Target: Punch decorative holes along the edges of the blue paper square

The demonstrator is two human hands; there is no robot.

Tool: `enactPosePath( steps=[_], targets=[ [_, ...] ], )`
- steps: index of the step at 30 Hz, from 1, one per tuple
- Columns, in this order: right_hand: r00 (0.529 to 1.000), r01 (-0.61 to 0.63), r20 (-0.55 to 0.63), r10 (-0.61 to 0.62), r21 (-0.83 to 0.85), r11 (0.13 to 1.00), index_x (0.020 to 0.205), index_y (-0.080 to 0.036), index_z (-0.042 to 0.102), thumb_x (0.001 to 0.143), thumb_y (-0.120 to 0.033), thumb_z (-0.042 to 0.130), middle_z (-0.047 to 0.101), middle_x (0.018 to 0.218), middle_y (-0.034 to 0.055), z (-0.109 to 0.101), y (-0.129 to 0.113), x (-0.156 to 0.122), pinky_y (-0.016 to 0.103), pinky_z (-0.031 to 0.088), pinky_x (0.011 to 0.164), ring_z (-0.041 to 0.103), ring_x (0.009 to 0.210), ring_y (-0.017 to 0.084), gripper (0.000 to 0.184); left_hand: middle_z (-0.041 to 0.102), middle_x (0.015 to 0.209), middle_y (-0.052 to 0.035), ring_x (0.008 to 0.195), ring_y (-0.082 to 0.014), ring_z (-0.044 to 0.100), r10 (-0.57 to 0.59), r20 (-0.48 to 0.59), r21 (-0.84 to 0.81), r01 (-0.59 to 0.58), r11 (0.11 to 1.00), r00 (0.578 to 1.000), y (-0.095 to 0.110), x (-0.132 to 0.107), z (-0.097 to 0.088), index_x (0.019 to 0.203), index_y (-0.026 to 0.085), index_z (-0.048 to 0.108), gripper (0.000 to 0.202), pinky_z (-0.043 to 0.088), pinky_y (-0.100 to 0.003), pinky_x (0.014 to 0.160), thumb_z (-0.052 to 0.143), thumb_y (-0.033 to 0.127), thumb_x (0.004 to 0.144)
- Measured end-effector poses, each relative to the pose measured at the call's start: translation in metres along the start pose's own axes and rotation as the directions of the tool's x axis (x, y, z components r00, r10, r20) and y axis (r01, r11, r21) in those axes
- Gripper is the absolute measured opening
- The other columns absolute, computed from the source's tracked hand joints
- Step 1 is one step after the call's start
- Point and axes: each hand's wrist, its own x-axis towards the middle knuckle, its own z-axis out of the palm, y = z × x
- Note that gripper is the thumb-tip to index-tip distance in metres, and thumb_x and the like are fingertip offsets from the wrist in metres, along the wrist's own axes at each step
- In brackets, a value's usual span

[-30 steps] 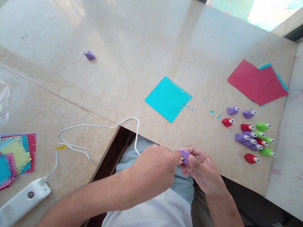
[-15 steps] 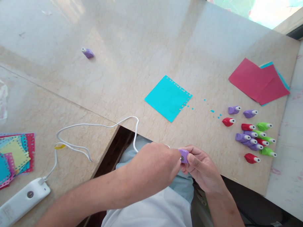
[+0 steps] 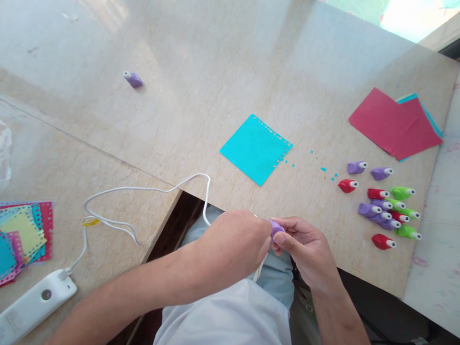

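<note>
Both my hands meet over my lap at the table's front edge, around a small purple paper punch [image 3: 276, 228]. My right hand [image 3: 305, 245] pinches it between thumb and fingers. My left hand [image 3: 240, 243] is closed against the punch's left side, with its fingertips hidden from above. Just beyond lies a turquoise square of paper [image 3: 255, 151], its upper right edge and right corner pierced with small holes. Tiny turquoise paper bits [image 3: 323, 169] are scattered to the right of it.
Several purple, red and green punches [image 3: 382, 242] cluster at the right. Behind them rest red paper sheets [image 3: 390, 123]. One purple punch [image 3: 134, 80] stands far left. A white cable [image 3: 139, 189] runs from a power bank [image 3: 32, 306] towards me. Punched colour sheets [image 3: 24, 241] lie left.
My hands have shifted slightly to the left, and the purple punch has turned between them. Less of its underside shows. Things on the table have stayed put.
</note>
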Motion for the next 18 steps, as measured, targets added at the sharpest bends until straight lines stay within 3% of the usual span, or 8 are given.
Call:
enactPosePath(
  steps=[5,13,18],
  targets=[
    [0.993,0.057,-0.098,-0.061,-0.037,0.998,0.09,-0.02,0.077,0.07,-0.029,0.087,0.067,0.067,0.001,0.006,-0.002,-0.006,0.026,0.052,0.052,0.058,0.057,0.013,0.024,0.062,0.057,-0.0039,0.049,-0.0146,0.052,0.04,0.003,0.015,-0.04,0.999,0.999,-0.007,-0.001,0.009,0.07,0.014,0.065,0.03,0.021,-0.029,0.05,0.048,0.015,0.095],
    [0.985,0.001,-0.171,-0.007,-0.032,0.999,0.089,-0.018,0.077,0.07,-0.036,0.087,0.069,0.069,0.0032,0.013,-0.007,-0.011,0.027,0.052,0.053,0.061,0.057,0.015,0.029,0.061,0.062,-0.0032,0.056,-0.0169,0.058,0.098,-0.057,-0.075,-0.102,0.992,0.994,-0.012,-0.002,0.019,0.073,0.014,0.061,0.027,0.027,-0.027,0.052,0.047,0.015,0.096],
    [0.985,0.033,-0.169,-0.021,0.072,0.997,0.095,-0.018,0.076,0.075,-0.043,0.082,0.069,0.069,0.004,0.003,-0.009,-0.008,0.025,0.05,0.052,0.06,0.057,0.014,0.033,0.057,0.061,0.0009,0.055,-0.0128,0.051,-0.022,-0.15,-0.269,-0.019,0.963,0.988,-0.016,-0.017,0.015,0.082,0.015,0.063,0.025,0.03,-0.024,0.054,0.047,0.025,0.099]
  ],
)
